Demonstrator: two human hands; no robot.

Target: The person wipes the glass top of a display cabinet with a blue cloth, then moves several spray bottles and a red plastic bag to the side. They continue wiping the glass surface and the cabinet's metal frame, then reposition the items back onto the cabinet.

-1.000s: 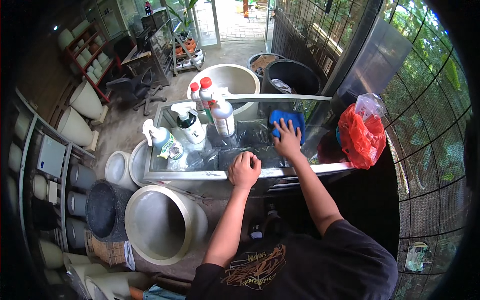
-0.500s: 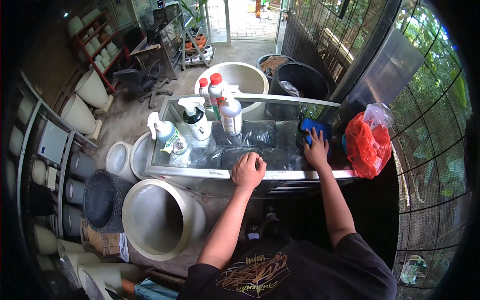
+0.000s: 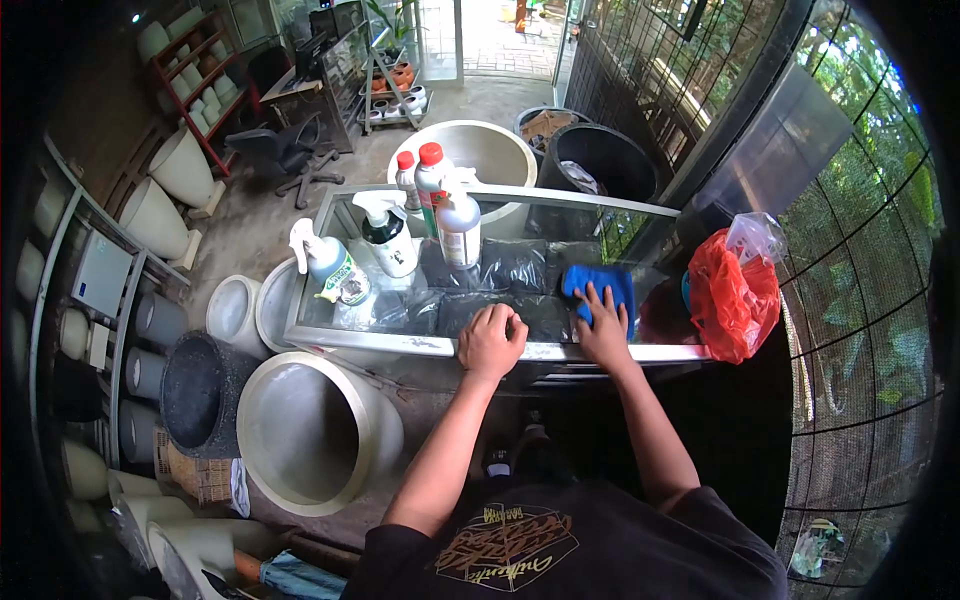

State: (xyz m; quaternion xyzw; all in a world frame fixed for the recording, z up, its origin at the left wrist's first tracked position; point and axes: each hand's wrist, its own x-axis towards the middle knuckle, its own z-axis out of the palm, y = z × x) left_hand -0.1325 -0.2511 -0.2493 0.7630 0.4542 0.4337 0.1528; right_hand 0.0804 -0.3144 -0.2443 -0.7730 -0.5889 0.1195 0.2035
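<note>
A bunched blue cloth [image 3: 598,285] lies on the glass top of a metal-framed display case [image 3: 420,345]. Pressed down on it is my right hand [image 3: 603,328], its fingers spread over the fabric. My left hand [image 3: 492,342], curled into a loose fist, rests at the case's front edge; nothing shows in it. On the left half of the glass stand a teal spray bottle [image 3: 335,270], a dark spray bottle with a white label [image 3: 390,240] and a whitish bottle [image 3: 459,232]. Behind these are two red-capped bottles, the taller one [image 3: 430,175] in front.
A red plastic bag [image 3: 735,300] sits at the case's right end, beside the wire mesh wall [image 3: 850,330]. Large round pots, one cream [image 3: 300,430] and one dark [image 3: 195,390], stand at the left. Another cream pot [image 3: 500,150] and a black tub [image 3: 610,160] are behind the case.
My right hand has moved left and toward me across the glass, and the blue cloth has come with it. My left hand stays at the front edge.
</note>
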